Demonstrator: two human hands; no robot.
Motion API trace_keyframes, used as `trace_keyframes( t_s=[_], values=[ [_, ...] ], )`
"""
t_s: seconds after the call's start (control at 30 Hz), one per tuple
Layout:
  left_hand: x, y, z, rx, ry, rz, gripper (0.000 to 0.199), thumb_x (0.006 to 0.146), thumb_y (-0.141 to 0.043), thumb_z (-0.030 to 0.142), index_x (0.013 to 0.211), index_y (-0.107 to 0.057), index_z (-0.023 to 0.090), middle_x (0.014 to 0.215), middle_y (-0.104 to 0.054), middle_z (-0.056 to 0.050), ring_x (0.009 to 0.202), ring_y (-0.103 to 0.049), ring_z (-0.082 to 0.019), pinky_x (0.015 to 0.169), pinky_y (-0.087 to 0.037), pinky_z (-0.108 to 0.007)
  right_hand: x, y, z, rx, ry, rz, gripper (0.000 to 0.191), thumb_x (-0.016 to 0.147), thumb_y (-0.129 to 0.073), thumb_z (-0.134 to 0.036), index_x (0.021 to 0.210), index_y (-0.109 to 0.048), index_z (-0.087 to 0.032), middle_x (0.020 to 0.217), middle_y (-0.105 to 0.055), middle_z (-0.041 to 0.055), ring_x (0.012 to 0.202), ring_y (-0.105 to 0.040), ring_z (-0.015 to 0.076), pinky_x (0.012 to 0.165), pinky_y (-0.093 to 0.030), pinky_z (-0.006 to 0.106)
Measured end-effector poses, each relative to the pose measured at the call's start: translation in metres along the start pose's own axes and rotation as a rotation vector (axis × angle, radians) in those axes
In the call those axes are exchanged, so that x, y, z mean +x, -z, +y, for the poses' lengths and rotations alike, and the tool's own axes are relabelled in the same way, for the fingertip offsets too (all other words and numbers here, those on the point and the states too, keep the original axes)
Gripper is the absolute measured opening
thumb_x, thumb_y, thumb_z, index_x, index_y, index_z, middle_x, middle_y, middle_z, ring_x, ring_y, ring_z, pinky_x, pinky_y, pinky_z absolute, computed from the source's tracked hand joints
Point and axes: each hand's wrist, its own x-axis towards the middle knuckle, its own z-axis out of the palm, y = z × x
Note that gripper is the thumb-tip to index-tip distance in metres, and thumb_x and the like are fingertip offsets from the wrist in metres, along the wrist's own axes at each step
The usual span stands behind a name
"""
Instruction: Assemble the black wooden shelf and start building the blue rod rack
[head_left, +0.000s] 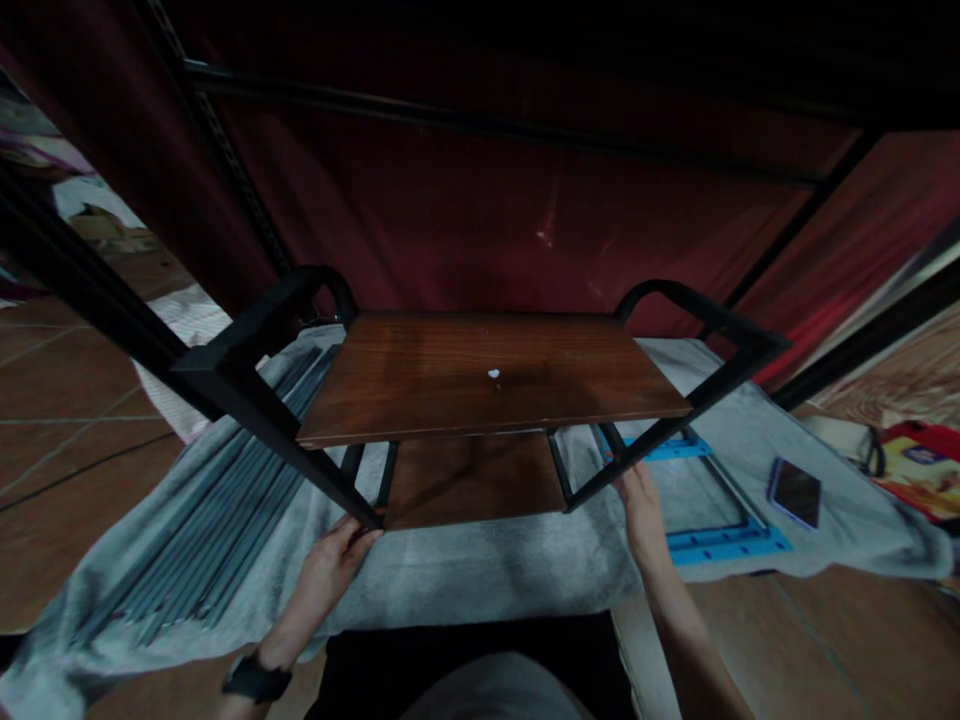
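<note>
A small two-tier shelf with brown wood-grain boards and black metal side frames stands on a grey cloth; its upper board (487, 375) carries a small white spot near the middle. The lower board (472, 480) lies beneath, partly hidden. My left hand (330, 565), with a dark watch on the wrist, has its fingers curled at the lower front corner of the left black frame (300, 455). On the other side, my right hand (637, 490) grips low on the right black frame (660, 430), with its fingertips partly hidden behind the bar.
Many thin grey metal rods (217, 520) lie on the grey cloth (487, 580) to the left. To the right are blue flat pieces (727, 540) joined by bars, and a phone (795, 492). Black metal uprights and a dark red curtain (480, 220) stand behind.
</note>
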Motion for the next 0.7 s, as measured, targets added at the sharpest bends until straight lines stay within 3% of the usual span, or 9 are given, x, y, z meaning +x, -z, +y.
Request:
trace_keyframes(
  t_s=[0.13, 0.23, 0.4, 0.7],
  values=[
    [0.001, 0.002, 0.001, 0.013, -0.002, -0.009, 0.045, 0.088, -0.05, 0.058, 0.098, -0.072, 0.02, 0.107, -0.076, -0.009, 0.098, -0.073, -0.028, 0.088, -0.059, -0.04, 0.007, -0.006, 0.048, -0.09, -0.108, -0.078, 0.046, 0.071, -0.065, -0.058, 0.1, -0.07, -0.023, 0.114, -0.071, 0.0087, 0.113, -0.061, 0.0311, 0.103, -0.045, 0.048],
    [0.001, 0.004, 0.003, 0.011, 0.012, -0.006, 0.048, 0.087, -0.049, 0.062, 0.096, -0.072, 0.021, 0.104, -0.077, -0.009, 0.096, -0.073, -0.028, 0.087, -0.06, -0.04, 0.013, -0.019, 0.064, -0.111, -0.126, -0.08, 0.038, 0.065, -0.067, -0.057, 0.085, -0.069, -0.025, 0.098, -0.074, 0.0085, 0.103, -0.065, 0.0323, 0.094, -0.05, 0.048],
    [0.0, 0.004, 0.002, -0.01, 0.029, -0.003, 0.049, 0.084, -0.052, 0.064, 0.096, -0.072, 0.021, 0.102, -0.077, -0.009, 0.094, -0.073, -0.029, 0.088, -0.059, -0.041, 0.023, -0.035, 0.067, 0.003, -0.192, -0.139, 0.034, 0.065, -0.068, -0.056, 0.081, -0.067, -0.026, 0.08, -0.071, 0.0049, 0.075, -0.067, 0.0276, 0.067, -0.055, 0.041],
    [0.0, 0.003, -0.008, -0.017, 0.05, -0.025, 0.055, 0.084, -0.051, 0.066, 0.103, -0.073, 0.02, 0.107, -0.076, -0.011, 0.1, -0.072, -0.03, 0.092, -0.057, -0.044, 0.065, -0.078, 0.06, 0.096, 0.044, -0.141, 0.036, 0.077, -0.065, -0.056, 0.077, -0.062, -0.02, 0.061, -0.059, -0.0048, 0.054, -0.055, 0.0126, 0.051, -0.046, 0.026]
  ],
)
